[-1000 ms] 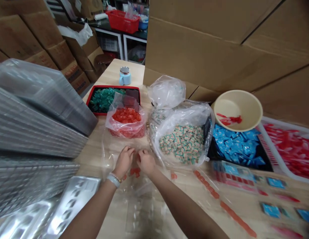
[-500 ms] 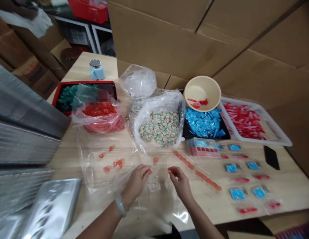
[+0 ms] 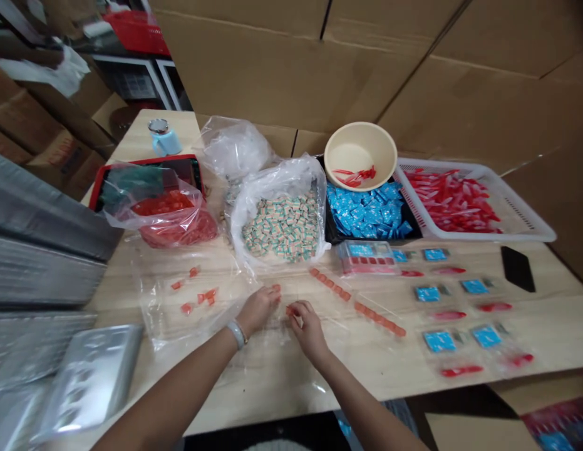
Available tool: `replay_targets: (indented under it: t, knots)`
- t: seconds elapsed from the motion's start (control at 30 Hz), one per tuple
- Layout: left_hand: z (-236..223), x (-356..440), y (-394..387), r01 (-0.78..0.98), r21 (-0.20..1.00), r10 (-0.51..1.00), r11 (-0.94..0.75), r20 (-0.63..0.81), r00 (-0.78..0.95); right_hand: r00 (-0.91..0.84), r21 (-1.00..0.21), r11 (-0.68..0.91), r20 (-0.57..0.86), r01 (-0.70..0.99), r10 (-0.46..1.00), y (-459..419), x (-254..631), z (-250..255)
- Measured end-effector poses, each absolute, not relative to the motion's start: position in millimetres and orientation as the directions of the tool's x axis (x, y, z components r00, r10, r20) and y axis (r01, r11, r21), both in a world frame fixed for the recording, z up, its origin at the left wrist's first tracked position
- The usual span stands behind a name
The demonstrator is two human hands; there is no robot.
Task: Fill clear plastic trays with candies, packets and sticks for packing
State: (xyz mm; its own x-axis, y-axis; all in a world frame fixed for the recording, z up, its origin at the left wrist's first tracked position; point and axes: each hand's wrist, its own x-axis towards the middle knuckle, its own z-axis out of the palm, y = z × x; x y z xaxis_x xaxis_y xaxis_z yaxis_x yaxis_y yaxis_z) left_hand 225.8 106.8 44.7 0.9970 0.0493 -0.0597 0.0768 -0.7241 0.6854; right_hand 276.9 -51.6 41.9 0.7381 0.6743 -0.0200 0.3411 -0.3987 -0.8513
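Observation:
My left hand (image 3: 258, 310), with a pale bangle at the wrist, has its fingertips pinched on a small orange piece (image 3: 277, 287). Close by on the right, my right hand (image 3: 310, 332) is closed with another small orange piece (image 3: 288, 310) between thumb and forefinger. Clear plastic film lies under and around both hands. Two rows of orange pieces (image 3: 329, 284) (image 3: 379, 319) run slantwise to the right of my hands. Several loose orange pieces (image 3: 207, 297) lie on a clear plastic sheet (image 3: 153, 313) to the left.
Behind my hands stand a bag of orange pieces (image 3: 178, 228), a bag of small striped packets (image 3: 282, 228), blue sachets (image 3: 366, 210), a cream bowl (image 3: 359, 141) and a white basket (image 3: 521, 216). Filled clear packs (image 3: 439, 341) and a dark phone (image 3: 516, 268) lie right. Silvery trays (image 3: 98, 363) are left.
The view has shifted. My left hand has reached the orange piece that lay ahead on the table, and its fingers are now on it. My right hand has come closer to the left.

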Motion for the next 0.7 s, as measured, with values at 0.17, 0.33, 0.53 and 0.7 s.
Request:
replay_targets:
  t: [0.17,0.33,0.53,0.7]
  knots:
    - [34.6,227.6,96.4,0.069,0.676,0.046,-0.734,-0.052,0.998,0.703,-0.851,-0.388,-0.032,0.353,0.71,-52.9,279.1,34.1]
    - [42.9,220.7,93.9,0.11,0.672,0.102,-0.732,-0.051,0.993,0.596,-0.813,-0.334,0.02,0.477,0.803,-44.8,278.7,34.1]
    - [45.3,175.0,83.5,0.178,0.469,0.194,-0.865,-0.014,0.981,0.377,-0.692,-0.238,0.052,0.682,0.925,-34.2,292.1,27.5]
    - [23.6,151.8,71.0,0.119,0.412,0.147,-0.904,0.037,0.988,0.358,-0.612,-0.278,0.008,0.741,0.934,-29.6,301.4,20.6]
